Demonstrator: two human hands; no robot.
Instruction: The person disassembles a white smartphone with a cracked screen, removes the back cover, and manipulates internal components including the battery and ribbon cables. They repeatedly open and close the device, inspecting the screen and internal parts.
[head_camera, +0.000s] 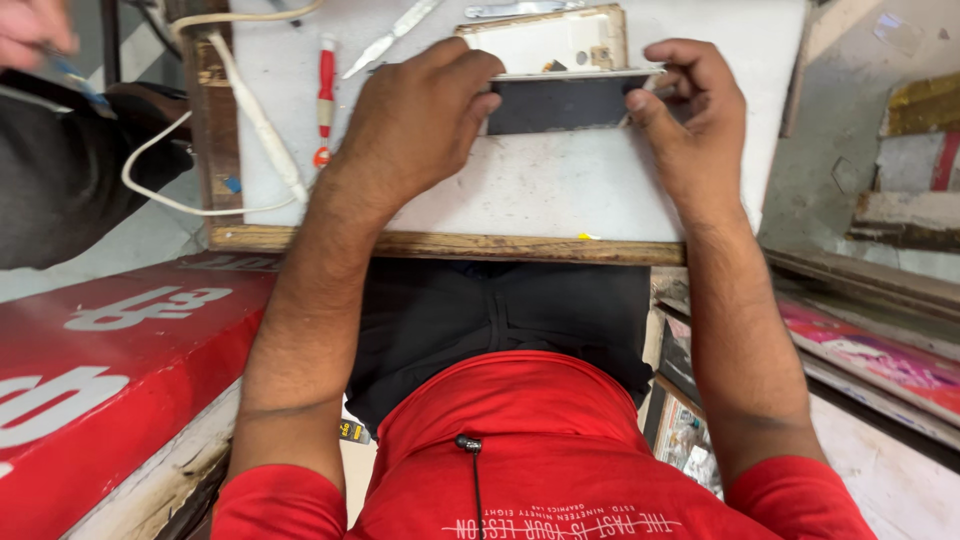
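Fingers (470, 75) of the left hand (415, 125) are curling together over the left end of a dark flat panel (560, 103), clamping it from above, while the fingers (640, 105) of the right hand (690, 115) are pinching the panel's right end between thumb and forefinger. Nearest the camera, the person's red shirt (520, 450) and dark trousers (500, 310) are filling the lower middle, with both bare forearms reaching forward from them. To the left, a red sign board with white markings (110, 370) is lying at an angle, and to the right, stacked printed boards with pink faces (870, 355) are leaning near the floor. Beyond the lap, the wooden front edge (450, 245) of a white worktop (530, 190) is running across the view. The panel is being held on edge just above this worktop, its thin pale rim facing up, and it is standing in front of an opened pale device shell (550, 40) that is lying flat on the worktop right behind it. Left of the left hand, a red-handled screwdriver (325, 95) is lying on the worktop, beside a white cable (250, 110) that is looping off the worktop's edge. Farther back, metal tweezers (390, 38) are lying near the shell. At the far left, another person's hand (30, 30) is holding a small blue tool above a dark sleeve (60, 170).
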